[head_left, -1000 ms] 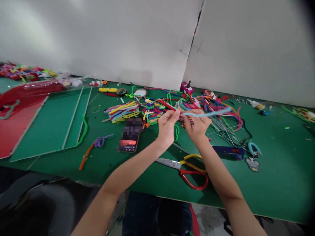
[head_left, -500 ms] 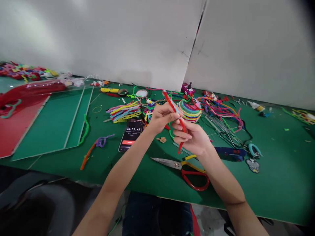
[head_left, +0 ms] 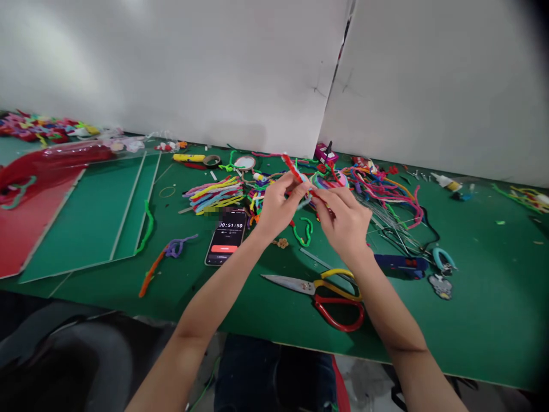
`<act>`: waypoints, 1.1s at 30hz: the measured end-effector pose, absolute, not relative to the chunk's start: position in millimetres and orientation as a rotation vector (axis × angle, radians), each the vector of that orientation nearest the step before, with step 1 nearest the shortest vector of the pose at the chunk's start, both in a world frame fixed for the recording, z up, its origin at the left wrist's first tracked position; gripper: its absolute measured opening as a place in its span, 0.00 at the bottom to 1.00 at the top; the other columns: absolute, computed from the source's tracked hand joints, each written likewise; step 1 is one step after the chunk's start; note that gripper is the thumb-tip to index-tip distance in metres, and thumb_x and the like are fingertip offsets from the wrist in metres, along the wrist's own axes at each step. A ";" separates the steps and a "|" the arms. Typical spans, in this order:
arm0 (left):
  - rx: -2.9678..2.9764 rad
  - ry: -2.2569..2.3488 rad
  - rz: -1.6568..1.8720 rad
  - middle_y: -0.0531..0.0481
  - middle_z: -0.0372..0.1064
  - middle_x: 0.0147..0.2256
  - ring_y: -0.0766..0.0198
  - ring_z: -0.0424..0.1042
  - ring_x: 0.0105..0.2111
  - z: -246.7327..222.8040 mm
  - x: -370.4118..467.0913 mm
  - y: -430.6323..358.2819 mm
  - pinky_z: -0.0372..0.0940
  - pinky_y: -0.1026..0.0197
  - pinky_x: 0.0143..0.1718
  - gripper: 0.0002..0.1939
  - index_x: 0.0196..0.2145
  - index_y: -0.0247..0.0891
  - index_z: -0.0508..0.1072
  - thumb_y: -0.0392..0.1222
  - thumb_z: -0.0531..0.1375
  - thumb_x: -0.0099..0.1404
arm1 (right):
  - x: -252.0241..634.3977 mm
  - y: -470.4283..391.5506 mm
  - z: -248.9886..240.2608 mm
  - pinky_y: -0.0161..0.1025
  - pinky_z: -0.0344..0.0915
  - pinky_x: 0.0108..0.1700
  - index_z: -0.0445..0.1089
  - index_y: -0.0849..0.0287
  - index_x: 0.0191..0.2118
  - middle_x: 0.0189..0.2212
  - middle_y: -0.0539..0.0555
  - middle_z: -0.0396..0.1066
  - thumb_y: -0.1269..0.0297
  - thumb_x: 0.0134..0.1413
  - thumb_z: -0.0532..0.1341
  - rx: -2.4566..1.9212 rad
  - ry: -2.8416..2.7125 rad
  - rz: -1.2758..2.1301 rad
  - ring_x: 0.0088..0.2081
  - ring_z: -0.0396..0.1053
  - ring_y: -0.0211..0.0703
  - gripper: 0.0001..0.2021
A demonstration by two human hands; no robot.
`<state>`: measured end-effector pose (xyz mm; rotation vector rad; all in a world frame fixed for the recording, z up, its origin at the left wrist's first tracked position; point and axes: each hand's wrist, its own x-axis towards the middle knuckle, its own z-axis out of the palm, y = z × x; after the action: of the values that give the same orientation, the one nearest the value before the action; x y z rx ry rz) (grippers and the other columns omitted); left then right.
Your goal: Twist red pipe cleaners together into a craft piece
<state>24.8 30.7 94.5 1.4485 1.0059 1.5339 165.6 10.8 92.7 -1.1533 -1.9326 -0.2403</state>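
Observation:
Between my hands is a red pipe cleaner with a pale blue one against it. My left hand pinches the two where they meet, the red end sticking up past my fingers. My right hand is closed on the pale blue and red strands just to the right; its fingertips partly hide them. Below my hands, scissors with one yellow and one red handle lie on the green table. A small tan flower-shaped piece and a bent green pipe cleaner rest under my wrists.
A phone showing a timer lies left of my hands, by a bundle of coloured pipe cleaners. A blue glue gun is at right. Green boards and an orange-and-purple piece are farther left.
My right hand has turned palm-down and moved up, its fingers now close to the left fingertips. The red strand's lower end no longer hangs below the hand.

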 end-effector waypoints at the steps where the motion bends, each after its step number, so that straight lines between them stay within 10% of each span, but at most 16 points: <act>1: 1.418 1.018 1.534 0.52 0.67 0.28 0.67 0.67 0.32 94.2 25.7 30.5 0.61 0.65 0.37 0.08 0.29 0.38 0.71 0.45 0.61 0.59 | 165.5 11.0 92.1 0.33 0.61 0.31 0.72 0.55 0.40 0.33 0.52 0.74 0.62 0.60 0.55 -1.170 -1.932 -0.224 0.30 0.69 0.35 0.10; 18: 0.958 0.725 1.164 0.58 0.54 0.19 0.79 0.47 0.15 82.1 26.5 44.5 0.41 0.72 0.14 0.18 0.26 0.34 0.68 0.52 0.65 0.54 | 178.6 30.4 93.4 0.31 0.55 0.22 0.69 0.59 0.28 0.20 0.46 0.68 0.61 0.51 0.61 -1.091 -1.775 0.654 0.19 0.59 0.31 0.07; 24: 0.984 0.876 1.281 0.56 0.57 0.21 0.76 0.54 0.19 74.9 31.0 48.2 0.43 0.72 0.15 0.25 0.25 0.35 0.66 0.64 0.59 0.54 | 174.2 27.1 88.3 0.32 0.57 0.24 0.71 0.58 0.29 0.21 0.47 0.70 0.60 0.51 0.60 -1.213 -1.781 0.415 0.21 0.62 0.32 0.07; 33: 1.308 0.961 1.283 0.57 0.55 0.17 0.75 0.50 0.17 77.2 22.3 47.3 0.45 0.68 0.18 0.17 0.22 0.36 0.69 0.54 0.63 0.54 | 180.8 29.4 90.9 0.33 0.60 0.28 0.74 0.55 0.32 0.27 0.48 0.75 0.62 0.54 0.60 -1.229 -1.953 0.161 0.26 0.69 0.35 0.06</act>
<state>22.3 47.3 77.2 1.3075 0.9607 1.2832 180.8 29.4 90.9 -1.2291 -1.9528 0.1613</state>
